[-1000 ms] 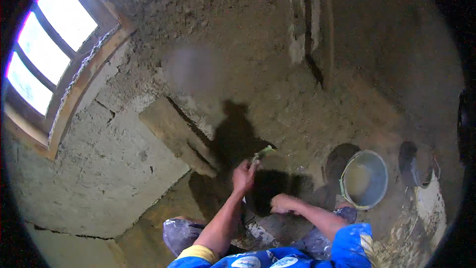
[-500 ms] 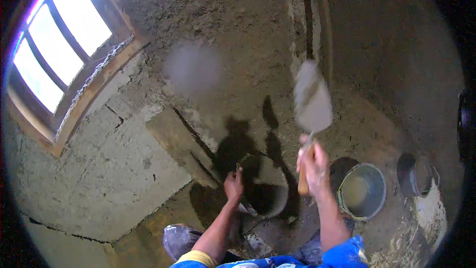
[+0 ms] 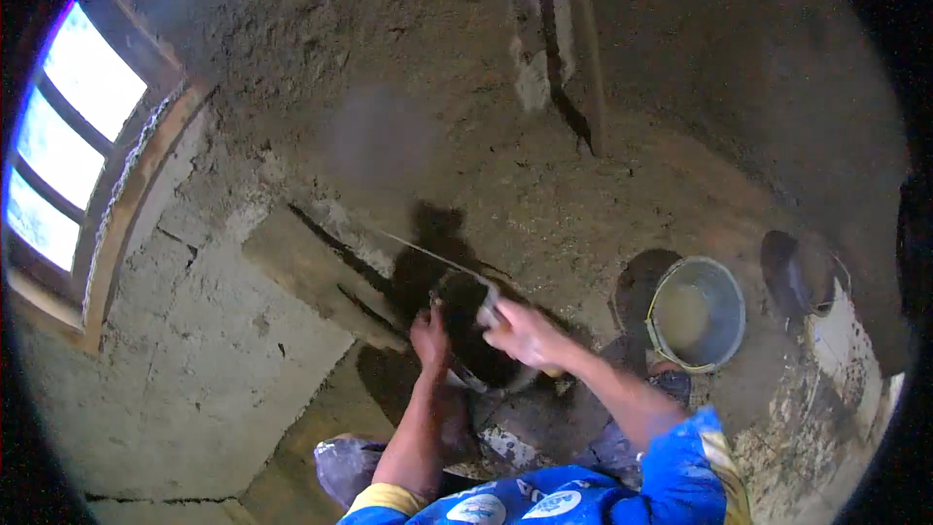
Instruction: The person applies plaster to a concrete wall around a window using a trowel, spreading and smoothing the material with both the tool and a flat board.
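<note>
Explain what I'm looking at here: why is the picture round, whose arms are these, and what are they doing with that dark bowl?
No machine here: a person wears a wide fisheye camera on the head, looking down, so the picture is round and straight edges bend. The two arms from the lower edge are that person's own. The left hand rests on the rim of a dark pan on the rough earthen floor. The right hand reaches over the pan with a tool, in a closed grip; what kind of tool is too blurred to tell. To the right stands a grey bucket; a window shines on the left.
</note>
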{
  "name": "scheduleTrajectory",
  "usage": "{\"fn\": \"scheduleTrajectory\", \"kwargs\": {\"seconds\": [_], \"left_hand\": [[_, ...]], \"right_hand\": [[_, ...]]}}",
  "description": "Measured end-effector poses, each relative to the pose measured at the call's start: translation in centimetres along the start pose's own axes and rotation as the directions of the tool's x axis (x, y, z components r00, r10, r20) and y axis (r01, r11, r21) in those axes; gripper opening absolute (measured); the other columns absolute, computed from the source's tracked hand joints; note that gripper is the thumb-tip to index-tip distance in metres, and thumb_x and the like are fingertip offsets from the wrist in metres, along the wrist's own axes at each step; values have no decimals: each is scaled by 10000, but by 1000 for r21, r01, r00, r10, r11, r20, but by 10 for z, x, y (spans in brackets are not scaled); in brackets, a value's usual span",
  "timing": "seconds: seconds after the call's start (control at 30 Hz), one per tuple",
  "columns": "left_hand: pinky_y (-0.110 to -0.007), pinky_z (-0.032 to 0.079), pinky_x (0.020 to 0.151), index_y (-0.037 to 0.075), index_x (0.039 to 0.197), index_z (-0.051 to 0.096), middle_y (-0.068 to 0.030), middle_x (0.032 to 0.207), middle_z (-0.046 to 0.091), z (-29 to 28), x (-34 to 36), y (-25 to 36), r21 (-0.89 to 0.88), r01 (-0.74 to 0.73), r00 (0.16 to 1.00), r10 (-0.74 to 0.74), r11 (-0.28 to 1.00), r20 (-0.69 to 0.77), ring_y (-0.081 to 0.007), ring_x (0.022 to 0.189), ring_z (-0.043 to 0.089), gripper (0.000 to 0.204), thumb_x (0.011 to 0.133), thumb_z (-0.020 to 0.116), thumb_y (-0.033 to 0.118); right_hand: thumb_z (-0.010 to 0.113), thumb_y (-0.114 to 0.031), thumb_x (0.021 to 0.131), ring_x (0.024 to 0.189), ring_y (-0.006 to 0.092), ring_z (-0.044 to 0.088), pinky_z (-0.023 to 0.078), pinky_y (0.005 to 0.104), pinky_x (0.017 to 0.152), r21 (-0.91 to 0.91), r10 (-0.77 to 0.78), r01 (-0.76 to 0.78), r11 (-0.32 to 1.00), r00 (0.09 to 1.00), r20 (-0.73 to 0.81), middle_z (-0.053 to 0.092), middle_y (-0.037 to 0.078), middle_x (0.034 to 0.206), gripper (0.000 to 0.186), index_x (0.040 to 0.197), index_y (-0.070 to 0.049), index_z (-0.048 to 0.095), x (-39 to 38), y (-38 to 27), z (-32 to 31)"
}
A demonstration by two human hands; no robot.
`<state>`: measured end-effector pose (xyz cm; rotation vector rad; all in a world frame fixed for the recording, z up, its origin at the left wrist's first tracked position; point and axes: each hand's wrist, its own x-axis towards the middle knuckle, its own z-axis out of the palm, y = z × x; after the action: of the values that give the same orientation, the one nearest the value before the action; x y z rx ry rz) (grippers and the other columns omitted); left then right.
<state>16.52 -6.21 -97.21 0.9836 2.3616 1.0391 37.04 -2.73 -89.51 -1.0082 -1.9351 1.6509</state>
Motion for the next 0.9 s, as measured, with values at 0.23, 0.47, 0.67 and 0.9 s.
{"fn": "scheduleTrajectory", "kwargs": {"seconds": [0.23,0.47,0.67,0.9], "left_hand": [[-404,404,617,-18,751,527,-211,686,541,23,-18,6,17,-103,974,98,994,205,-348,624,480,486,834,546,461],[-364,413,579,1,753,538,-179,647,545,34,-29,1,67,-197,939,168,978,302,-255,578,482,424,806,612,415],[-310,374,544,-17,705,515,-81,577,449,18,-20,18,-10,-93,965,93,996,245,-120,585,385,411,851,590,360],[-378,389,594,-29,813,570,-162,618,485,18,5,-26,50,-123,992,123,991,-5,-249,591,431,375,875,541,340]], "right_hand": [[498,-231,826,888,315,610,487,420,760,-606,360,-241,758,930,81,648,150,910,247,922,-53,640,-45,182,18],[519,-105,679,710,327,641,518,393,653,-844,291,326,427,834,469,640,211,766,208,752,-1,684,-14,208,87],[586,-157,760,439,163,515,440,289,406,-128,485,-532,837,613,624,537,37,543,136,698,-37,604,-25,127,65],[570,-262,863,503,60,441,387,220,429,745,154,-601,288,797,584,451,-30,649,312,1091,-61,496,-56,129,53]]}}
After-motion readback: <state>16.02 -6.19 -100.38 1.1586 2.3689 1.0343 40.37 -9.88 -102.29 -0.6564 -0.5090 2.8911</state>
